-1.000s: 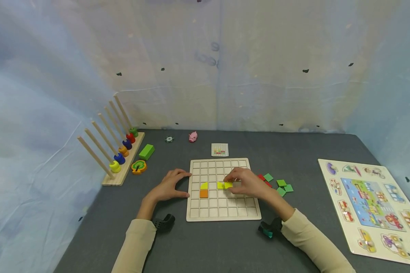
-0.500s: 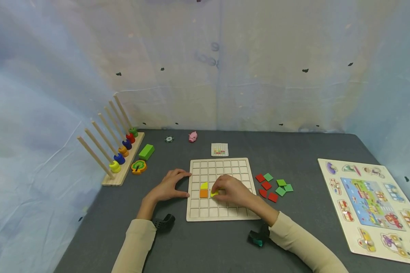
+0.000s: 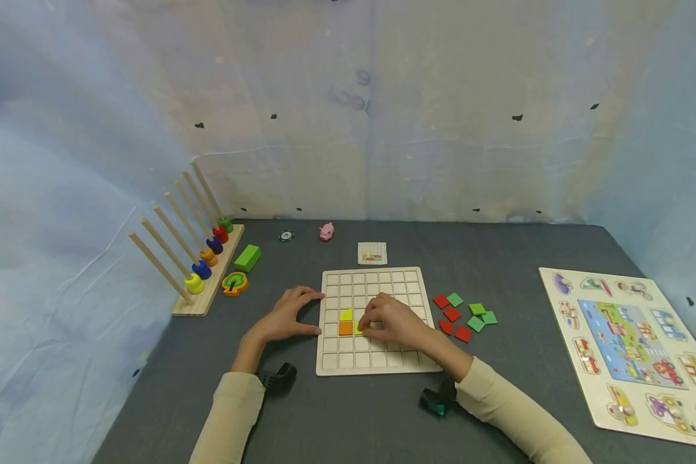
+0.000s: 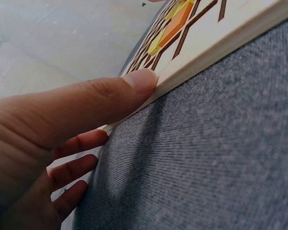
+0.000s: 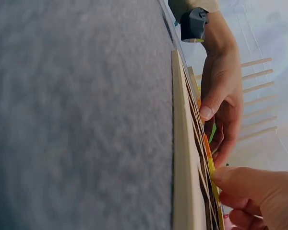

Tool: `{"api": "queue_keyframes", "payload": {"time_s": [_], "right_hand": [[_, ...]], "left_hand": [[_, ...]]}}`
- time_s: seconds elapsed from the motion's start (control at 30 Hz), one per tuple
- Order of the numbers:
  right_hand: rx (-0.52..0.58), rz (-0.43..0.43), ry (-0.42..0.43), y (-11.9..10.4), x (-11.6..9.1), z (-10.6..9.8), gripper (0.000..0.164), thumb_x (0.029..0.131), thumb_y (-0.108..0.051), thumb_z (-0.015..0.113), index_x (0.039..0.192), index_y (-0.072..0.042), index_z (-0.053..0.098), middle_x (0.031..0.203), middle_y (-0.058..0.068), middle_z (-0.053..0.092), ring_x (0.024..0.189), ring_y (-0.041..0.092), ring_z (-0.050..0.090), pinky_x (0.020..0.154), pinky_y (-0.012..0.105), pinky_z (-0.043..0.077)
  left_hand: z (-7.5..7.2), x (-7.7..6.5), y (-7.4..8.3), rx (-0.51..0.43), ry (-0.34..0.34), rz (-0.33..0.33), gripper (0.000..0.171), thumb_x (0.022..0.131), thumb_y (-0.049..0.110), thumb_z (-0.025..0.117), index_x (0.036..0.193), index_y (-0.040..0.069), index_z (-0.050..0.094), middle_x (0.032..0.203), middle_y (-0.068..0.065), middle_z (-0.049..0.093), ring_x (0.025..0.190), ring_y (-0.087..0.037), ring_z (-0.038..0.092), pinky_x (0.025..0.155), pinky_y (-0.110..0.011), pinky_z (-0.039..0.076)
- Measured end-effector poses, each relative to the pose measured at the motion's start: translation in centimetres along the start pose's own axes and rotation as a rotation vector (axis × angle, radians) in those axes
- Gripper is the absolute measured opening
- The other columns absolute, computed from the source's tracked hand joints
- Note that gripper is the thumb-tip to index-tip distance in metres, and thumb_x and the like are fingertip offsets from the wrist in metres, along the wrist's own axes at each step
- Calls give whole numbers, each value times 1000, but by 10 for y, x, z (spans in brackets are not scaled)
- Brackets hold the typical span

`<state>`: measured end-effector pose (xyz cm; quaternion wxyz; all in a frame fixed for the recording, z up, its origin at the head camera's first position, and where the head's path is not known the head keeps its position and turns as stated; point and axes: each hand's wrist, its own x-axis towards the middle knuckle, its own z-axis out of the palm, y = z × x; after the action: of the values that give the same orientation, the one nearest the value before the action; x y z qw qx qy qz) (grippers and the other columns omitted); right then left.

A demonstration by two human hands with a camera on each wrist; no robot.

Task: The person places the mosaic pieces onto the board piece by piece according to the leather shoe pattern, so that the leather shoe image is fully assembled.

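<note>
The right hand (image 3: 396,321) pinches a yellow tile (image 3: 357,328), partly hidden by its fingers, on the board (image 3: 371,362) beside the orange tile (image 3: 345,328). The left hand (image 3: 287,317), fingers loosely spread, touches the board's left edge. The card's (image 3: 372,253) print is too small to read; the frame cuts off the puzzle (image 3: 635,351).

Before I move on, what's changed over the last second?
The right hand moved left and nearer the person, uncovering the red tiles; it holds a yellow tile, now just right of the orange tile. The left hand, the board and the orange tile stayed put.
</note>
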<state>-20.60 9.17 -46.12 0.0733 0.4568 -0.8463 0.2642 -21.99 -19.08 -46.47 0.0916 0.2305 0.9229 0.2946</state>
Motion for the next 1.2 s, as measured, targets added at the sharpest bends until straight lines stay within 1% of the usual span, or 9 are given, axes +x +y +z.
{"api": "queue_keyframes", "payload": {"time_s": [0.13, 0.23, 0.3, 0.37, 0.53, 0.73, 0.8, 1.0, 1.2], "right_hand": [[-12, -8, 4, 0, 1, 3, 4, 79, -16, 74, 84, -16, 74, 74, -10, 62, 74, 7, 49, 74, 24, 41], [-12, -12, 5, 0, 1, 1, 5, 79, -16, 74, 85, -16, 74, 74, -10, 62, 74, 7, 49, 75, 24, 41], [-6, -7, 6, 0, 0, -2, 7, 81, -17, 73, 88, -15, 73, 76, -10, 62, 75, 9, 50, 75, 25, 41], [25, 7, 9, 2, -2, -7, 11, 83, -17, 71, 93, -13, 72, 80, -8, 64, 76, 11, 51, 74, 26, 42], [93, 57, 39, 11, -10, -24, 20, 87, -16, 66, 106, -9, 68, 90, -1, 64, 80, 14, 55, 70, 28, 45], [115, 105, 90, 27, -28, -46, 23, 88, -15, 65, 110, -7, 66, 100, 6, 62, 80, 13, 57, 66, 32, 48], [106, 124, 98, 32, -35, -52, 23, 88, -14, 65, 111, -7, 65, 103, 6, 62, 80, 13, 57, 66, 33, 49], [74, 206, 98, 43, -59, -70, 26, 85, -10, 68, 111, -5, 65, 105, 7, 59, 79, 22, 56, 65, 36, 47], [13, 274, 106, 61, -82, -81, 29, 83, -9, 70, 111, -4, 65, 106, 9, 59, 83, 24, 58, 68, 41, 48]], "left_hand": [[0, 0, 1, 1, 1, 0, 71, 74, 38, 78, 135, 18, 49, 133, -7, 41, 120, -28, 33, 100, -54, 28], [0, 0, 1, 0, 0, -1, 70, 74, 38, 78, 135, 18, 49, 133, -7, 42, 120, -29, 33, 100, -55, 28], [0, -1, 1, 0, -3, -2, 70, 74, 38, 77, 135, 18, 49, 133, -7, 42, 121, -29, 33, 100, -55, 28], [0, -1, 2, 0, -4, -2, 70, 74, 38, 77, 136, 19, 49, 133, -7, 42, 121, -29, 33, 100, -55, 27], [0, 0, 0, 0, -4, -2, 71, 74, 40, 77, 136, 20, 48, 133, -7, 42, 122, -29, 33, 100, -55, 27], [1, 0, -2, 13, -6, -9, 73, 73, 44, 77, 136, 21, 48, 133, -5, 42, 122, -27, 33, 100, -55, 28], [1, 1, -2, 11, -5, -11, 73, 73, 44, 77, 136, 21, 48, 133, -5, 42, 122, -27, 33, 100, -55, 28], [1, 1, -2, 14, -2, -7, 72, 73, 43, 77, 136, 21, 48, 132, -5, 42, 121, -27, 33, 99, -55, 28], [1, 0, -1, 20, 5, 0, 72, 74, 43, 77, 136, 20, 48, 132, -6, 42, 120, -27, 34, 99, -55, 29]]}}
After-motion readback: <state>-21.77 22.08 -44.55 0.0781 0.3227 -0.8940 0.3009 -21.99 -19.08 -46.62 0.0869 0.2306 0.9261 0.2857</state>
